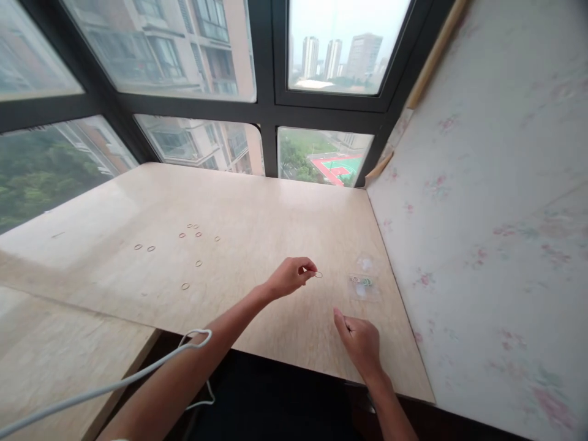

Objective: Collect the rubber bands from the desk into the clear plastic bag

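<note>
My left hand (290, 277) hovers over the beige table (257, 214), its fingers pinched on a small tan rubber band (318, 274). Just to its right lies a small clear plastic box (364, 283) with something green and small inside. My right hand (358, 339) rests near the table's front edge, below the box; its fingers are curled, thumb pointing up, and nothing shows in it. Several more rubber bands (195, 236) lie scattered on the table to the left of centre.
A flowered wall (482, 214) borders the table on the right. Dark-framed windows (266, 110) run along the back and left. A white cable (138, 376) loops across the lower left, over a lower wooden surface (55, 361).
</note>
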{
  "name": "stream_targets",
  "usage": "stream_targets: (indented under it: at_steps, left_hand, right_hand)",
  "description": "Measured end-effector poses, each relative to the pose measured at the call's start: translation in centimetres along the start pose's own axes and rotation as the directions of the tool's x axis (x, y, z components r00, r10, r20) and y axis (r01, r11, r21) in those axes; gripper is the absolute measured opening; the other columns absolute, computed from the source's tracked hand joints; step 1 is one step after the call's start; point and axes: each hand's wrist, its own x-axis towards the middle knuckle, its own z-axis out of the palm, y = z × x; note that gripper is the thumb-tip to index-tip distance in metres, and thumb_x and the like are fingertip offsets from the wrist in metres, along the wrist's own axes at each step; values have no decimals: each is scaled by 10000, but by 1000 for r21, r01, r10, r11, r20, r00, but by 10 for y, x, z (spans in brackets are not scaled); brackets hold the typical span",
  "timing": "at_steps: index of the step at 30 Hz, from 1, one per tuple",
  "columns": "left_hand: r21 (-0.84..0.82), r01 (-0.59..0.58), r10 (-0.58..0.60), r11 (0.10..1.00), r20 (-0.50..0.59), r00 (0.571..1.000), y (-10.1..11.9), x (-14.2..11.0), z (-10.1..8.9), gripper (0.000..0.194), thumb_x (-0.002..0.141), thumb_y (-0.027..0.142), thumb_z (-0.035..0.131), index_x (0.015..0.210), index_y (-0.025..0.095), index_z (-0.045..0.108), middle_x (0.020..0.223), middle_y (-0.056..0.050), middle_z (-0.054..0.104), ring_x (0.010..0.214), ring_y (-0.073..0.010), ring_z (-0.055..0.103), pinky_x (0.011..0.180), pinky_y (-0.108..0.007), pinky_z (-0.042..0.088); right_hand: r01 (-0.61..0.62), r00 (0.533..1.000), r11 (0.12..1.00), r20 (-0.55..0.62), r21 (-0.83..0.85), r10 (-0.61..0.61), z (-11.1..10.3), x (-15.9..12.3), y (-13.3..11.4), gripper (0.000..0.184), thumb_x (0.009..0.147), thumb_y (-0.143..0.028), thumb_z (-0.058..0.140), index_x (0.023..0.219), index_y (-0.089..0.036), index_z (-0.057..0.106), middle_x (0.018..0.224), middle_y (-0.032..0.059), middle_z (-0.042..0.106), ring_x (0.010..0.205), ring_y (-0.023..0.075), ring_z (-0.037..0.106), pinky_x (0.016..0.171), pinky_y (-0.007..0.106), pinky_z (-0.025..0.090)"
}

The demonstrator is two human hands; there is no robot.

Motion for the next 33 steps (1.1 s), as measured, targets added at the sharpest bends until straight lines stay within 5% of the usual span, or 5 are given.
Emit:
stream_targets:
  at_steps: [5,10,16,26,33]
  left_hand:
    - [-24,-103,104,994,74,992,19,29,62,139,817,196,566,831,190,704,742,-34,702,559,-128,592,585,-268,460]
    - [54,-210,203,976,104,974,16,42,84,161,818,184,581,842,209,738,885,-76,723,661,-164,605,667,-311,465]
    - [102,-103,113,989,-103,988,-9,28,62,180,851,249,556,888,200,725,849,-55,688,658,-132,571,691,-286,461]
    - [271,27,66,962,-328,942,-56,-52,18,220,886,239,477,948,200,684,914,-75,643,820,-169,582,752,-310,478]
    - [165,49,28,985,-438,898,-73,-65,3,187,856,196,491,900,191,672,869,-69,638,798,-166,585,747,-308,480]
  right_hand:
    - [12,1000,997,-11,75,-11,-2,2,0,625,939,-444,371,378,-169,373,394,-34,304,384,72,290,478,266,139]
    - [9,1000,993,-12,115,-7,-3,2,1,617,934,-416,387,369,-170,372,389,-38,292,382,69,270,471,270,137]
    - [0,1000,992,10,130,-2,-3,1,2,599,930,-417,393,390,-166,333,421,-46,245,400,65,242,472,268,130]
    - [-135,987,970,110,200,115,-7,4,-6,576,897,-494,408,417,-195,299,408,-37,283,396,87,305,448,245,186]
    - [-219,965,780,249,586,83,2,35,-70,525,892,-481,454,456,-194,399,432,-38,363,429,93,361,456,224,288]
